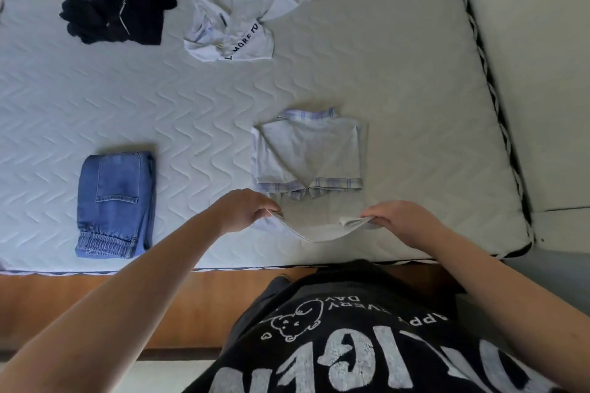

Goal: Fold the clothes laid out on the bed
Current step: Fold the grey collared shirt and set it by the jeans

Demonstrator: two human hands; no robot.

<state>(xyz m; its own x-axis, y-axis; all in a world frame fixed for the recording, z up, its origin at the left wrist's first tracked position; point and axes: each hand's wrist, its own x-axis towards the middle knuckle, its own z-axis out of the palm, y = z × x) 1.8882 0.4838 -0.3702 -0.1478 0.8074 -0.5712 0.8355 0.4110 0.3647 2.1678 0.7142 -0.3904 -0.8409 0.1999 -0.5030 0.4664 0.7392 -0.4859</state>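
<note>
Likely a bedroom: quilted mattress (223,112) strewn with clothes (116,204).

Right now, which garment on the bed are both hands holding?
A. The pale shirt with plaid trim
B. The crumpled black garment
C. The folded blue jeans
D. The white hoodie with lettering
A: the left hand and right hand each pinch the near hem of the pale shirt with plaid trim, lifting it off the mattress; nothing touches the other three garments.

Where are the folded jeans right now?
The folded jeans lie on the mattress near its front edge, left of the left hand.
</note>
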